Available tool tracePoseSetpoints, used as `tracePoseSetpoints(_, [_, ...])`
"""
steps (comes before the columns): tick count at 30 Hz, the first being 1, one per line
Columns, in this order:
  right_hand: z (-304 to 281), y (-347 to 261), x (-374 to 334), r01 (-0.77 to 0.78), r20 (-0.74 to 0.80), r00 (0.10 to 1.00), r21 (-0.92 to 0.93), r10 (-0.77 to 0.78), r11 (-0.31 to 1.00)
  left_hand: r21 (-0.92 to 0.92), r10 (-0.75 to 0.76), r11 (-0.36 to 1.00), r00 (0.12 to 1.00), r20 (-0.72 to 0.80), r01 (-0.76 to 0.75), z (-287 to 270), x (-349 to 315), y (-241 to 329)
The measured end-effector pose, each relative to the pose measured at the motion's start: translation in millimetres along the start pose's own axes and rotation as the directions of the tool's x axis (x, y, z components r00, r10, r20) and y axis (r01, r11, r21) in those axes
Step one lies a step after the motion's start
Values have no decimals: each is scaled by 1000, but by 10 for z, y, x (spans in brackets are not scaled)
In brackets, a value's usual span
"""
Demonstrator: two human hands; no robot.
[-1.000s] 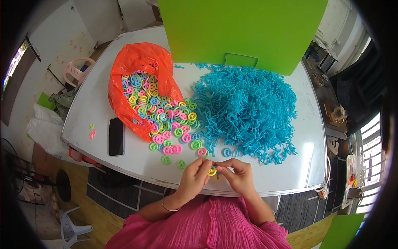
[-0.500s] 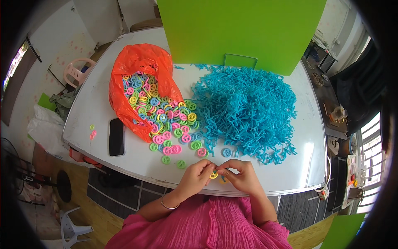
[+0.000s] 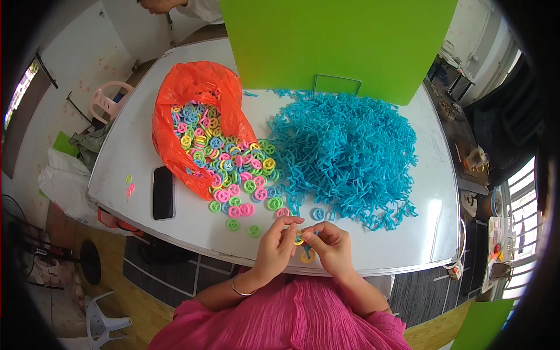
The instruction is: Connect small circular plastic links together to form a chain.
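Close to the table's near edge, my left hand pinches a small yellow plastic wheel. Across from it, my right hand grips a blue plastic piece between thumb and fingers, right against the wheel. How the two parts fit together is hidden by my fingertips. A second yellow wheel shows just below the blue piece; whether it hangs from it or lies on the table I cannot tell. Beyond my hands, a blue wheel lies on the table.
A red plastic bag spills coloured wheels at the left. Right of them rises a heap of blue plastic pieces. A phone lies left on the white table. A green board stands behind; another person is at upper left.
My right hand has shifted slightly left and down, and more of the blue piece and lower yellow wheel shows. Another person has come into view at the upper left.
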State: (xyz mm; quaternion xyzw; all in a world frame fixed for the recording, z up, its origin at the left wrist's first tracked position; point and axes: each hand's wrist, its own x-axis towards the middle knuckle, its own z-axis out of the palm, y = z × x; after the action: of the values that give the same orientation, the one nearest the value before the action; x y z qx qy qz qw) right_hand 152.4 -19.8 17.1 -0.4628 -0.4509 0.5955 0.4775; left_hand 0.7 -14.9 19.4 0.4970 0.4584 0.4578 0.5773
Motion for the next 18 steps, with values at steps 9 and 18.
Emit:
tracePoseSetpoints(9, [20, -110, -27, 112, -15, 992, -352, -125, 929, 76, 4, 997, 999, -32, -2, -25, -22, 13])
tracePoseSetpoints(18, [118, -47, -42, 404, -3, 879, -526, -476, 748, -284, -264, 921, 963, 44, 266, -107, 29, 58])
